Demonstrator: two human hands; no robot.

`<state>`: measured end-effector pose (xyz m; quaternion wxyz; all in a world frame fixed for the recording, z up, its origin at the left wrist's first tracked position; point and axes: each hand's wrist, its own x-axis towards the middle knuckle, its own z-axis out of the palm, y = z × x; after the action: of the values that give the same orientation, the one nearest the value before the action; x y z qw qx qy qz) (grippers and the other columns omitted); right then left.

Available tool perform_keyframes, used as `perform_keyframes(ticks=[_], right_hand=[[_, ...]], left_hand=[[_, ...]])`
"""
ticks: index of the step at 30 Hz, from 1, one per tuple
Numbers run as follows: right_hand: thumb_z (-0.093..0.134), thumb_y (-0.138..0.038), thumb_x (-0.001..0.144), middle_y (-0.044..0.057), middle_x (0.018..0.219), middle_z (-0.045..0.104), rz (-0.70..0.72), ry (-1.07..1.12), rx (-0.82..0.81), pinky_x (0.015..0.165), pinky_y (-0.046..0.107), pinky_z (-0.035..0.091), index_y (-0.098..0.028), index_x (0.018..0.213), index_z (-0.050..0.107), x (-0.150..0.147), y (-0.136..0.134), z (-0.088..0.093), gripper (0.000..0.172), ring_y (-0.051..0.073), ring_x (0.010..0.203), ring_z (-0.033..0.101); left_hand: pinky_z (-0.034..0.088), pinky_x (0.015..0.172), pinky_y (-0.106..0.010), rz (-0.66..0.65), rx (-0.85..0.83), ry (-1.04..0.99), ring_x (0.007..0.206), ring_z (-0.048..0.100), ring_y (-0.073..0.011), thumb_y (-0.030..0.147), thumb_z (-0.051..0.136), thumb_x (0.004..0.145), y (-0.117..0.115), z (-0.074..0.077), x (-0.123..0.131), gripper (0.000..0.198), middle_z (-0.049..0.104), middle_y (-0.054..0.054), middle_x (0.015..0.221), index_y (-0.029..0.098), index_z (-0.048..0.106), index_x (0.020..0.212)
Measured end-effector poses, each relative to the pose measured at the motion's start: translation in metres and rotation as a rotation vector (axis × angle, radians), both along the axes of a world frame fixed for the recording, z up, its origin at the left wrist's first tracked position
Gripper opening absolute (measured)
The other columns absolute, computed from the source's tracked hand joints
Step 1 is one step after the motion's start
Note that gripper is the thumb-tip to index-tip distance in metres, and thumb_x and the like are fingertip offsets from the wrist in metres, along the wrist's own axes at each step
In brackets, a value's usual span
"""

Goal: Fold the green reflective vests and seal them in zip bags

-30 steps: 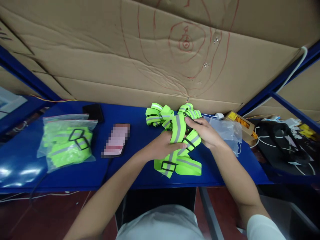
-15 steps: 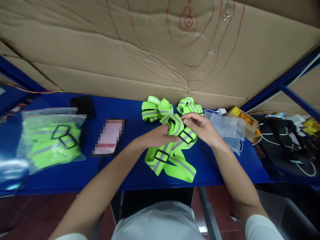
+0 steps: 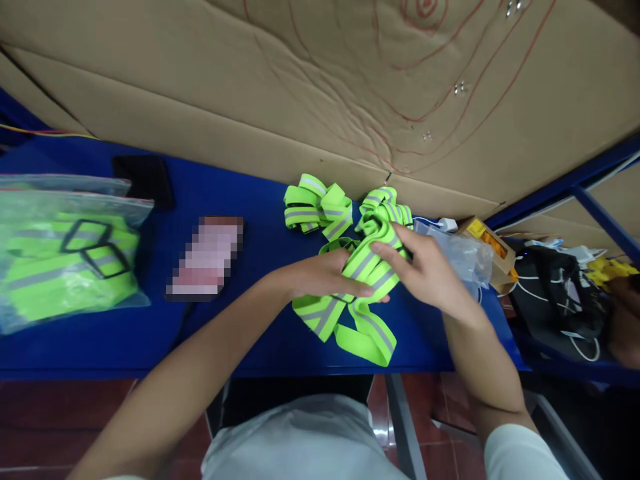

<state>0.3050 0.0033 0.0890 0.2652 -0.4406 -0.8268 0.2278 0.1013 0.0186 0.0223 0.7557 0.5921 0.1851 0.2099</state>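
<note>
I have the left hand (image 3: 333, 275) and right hand (image 3: 430, 267) both clamped on the folded strap (image 3: 371, 262) over the worktop (image 3: 260, 343). Beyond it I see two more bundles (image 3: 331, 208); a phone (image 3: 206, 259) lies to the left.

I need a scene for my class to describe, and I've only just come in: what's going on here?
A person grips a folded lime-green strap with a grey stripe between the left hand and the right hand, above a blue table. Loose strap lengths lie nearer the person. Two more strap bundles sit by the cardboard. A clear bag of similar strap and a phone lie to the left.
</note>
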Motion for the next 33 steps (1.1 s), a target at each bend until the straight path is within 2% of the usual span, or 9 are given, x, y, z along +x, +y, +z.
perform_keyframes(ticks=[2,5,10,16,19,23,26,28,33], right_hand=[[0.061,-0.048,0.1,0.004,0.087,0.071,0.003,0.065,-0.188,0.071,0.029,0.052,-0.018,0.095,0.072,0.002,0.003,0.015,0.032,0.018,0.078,0.064],[0.07,-0.05,0.094,0.001,0.089,0.07,-0.015,0.182,-0.386,0.067,0.025,0.05,-0.021,0.108,0.073,0.001,0.005,0.031,0.032,0.014,0.075,0.062],[0.073,-0.052,0.09,0.001,0.096,0.073,-0.024,0.335,-0.624,0.069,0.026,0.053,-0.024,0.124,0.07,-0.006,0.015,0.025,0.044,0.015,0.08,0.067],[0.061,-0.053,0.098,0.007,0.119,0.073,-0.049,0.066,-0.24,0.097,0.036,0.054,-0.022,0.126,0.072,-0.012,0.029,0.012,0.043,0.023,0.111,0.067],[0.051,-0.061,0.101,0.011,0.133,0.07,0.058,-0.164,-0.202,0.107,0.044,0.051,-0.02,0.141,0.063,-0.019,0.02,0.018,0.059,0.029,0.124,0.065],[0.063,-0.071,0.09,0.018,0.143,0.062,0.16,-0.332,-0.142,0.109,0.047,0.049,-0.014,0.15,0.053,-0.026,0.009,0.021,0.084,0.033,0.13,0.061],[0.06,-0.061,0.097,0.013,0.125,0.069,0.242,-0.278,-0.151,0.102,0.038,0.051,-0.016,0.132,0.067,-0.025,0.014,0.02,0.058,0.026,0.115,0.066],[0.059,-0.056,0.099,0.007,0.113,0.074,0.301,-0.202,-0.218,0.092,0.031,0.053,-0.019,0.121,0.071,-0.023,0.021,0.02,0.045,0.021,0.101,0.069],[0.059,-0.059,0.098,-0.002,0.078,0.067,0.257,-0.078,-0.344,0.065,0.023,0.044,-0.017,0.086,0.068,-0.016,0.031,0.02,0.045,0.012,0.069,0.057]], left_hand=[[0.063,0.092,-0.038,-0.09,-0.026,-0.015,0.105,0.077,-0.0275,0.036,0.077,0.089,-0.003,0.004,-0.004,0.029,0.081,-0.012,0.111,0.018,0.08,0.111],[0.063,0.087,-0.034,-0.102,0.093,-0.007,0.101,0.078,-0.0261,0.034,0.073,0.092,-0.007,0.011,-0.01,0.026,0.081,-0.011,0.11,0.018,0.08,0.111],[0.063,0.082,-0.032,-0.002,0.141,-0.018,0.094,0.078,-0.0244,0.031,0.078,0.085,-0.008,0.014,-0.015,0.027,0.081,-0.008,0.104,0.016,0.079,0.107],[0.059,0.087,-0.033,0.182,0.078,-0.051,0.094,0.073,-0.022,0.031,0.077,0.083,-0.005,0.009,-0.012,0.031,0.078,-0.006,0.103,0.013,0.073,0.108],[0.056,0.085,-0.031,0.248,0.161,-0.028,0.091,0.069,-0.02,0.032,0.077,0.082,-0.002,0.008,-0.01,0.03,0.075,-0.005,0.101,0.013,0.072,0.104],[0.053,0.074,-0.026,0.265,0.251,-0.015,0.081,0.063,-0.0162,0.035,0.08,0.078,0.001,0.007,-0.015,0.029,0.069,0.0,0.087,0.013,0.07,0.096],[0.054,0.073,-0.026,0.084,0.144,-0.031,0.077,0.065,-0.0169,0.042,0.083,0.075,0.001,0.01,-0.022,0.033,0.067,0.0,0.077,0.014,0.069,0.086],[0.057,0.083,-0.03,-0.038,0.078,-0.08,0.086,0.069,-0.0202,0.043,0.086,0.073,0.001,0.013,-0.025,0.037,0.073,-0.002,0.086,0.015,0.072,0.092],[0.058,0.084,-0.033,0.067,0.165,0.053,0.091,0.071,-0.022,0.039,0.087,0.075,0.003,0.006,-0.018,0.039,0.077,-0.006,0.099,0.015,0.074,0.103]])
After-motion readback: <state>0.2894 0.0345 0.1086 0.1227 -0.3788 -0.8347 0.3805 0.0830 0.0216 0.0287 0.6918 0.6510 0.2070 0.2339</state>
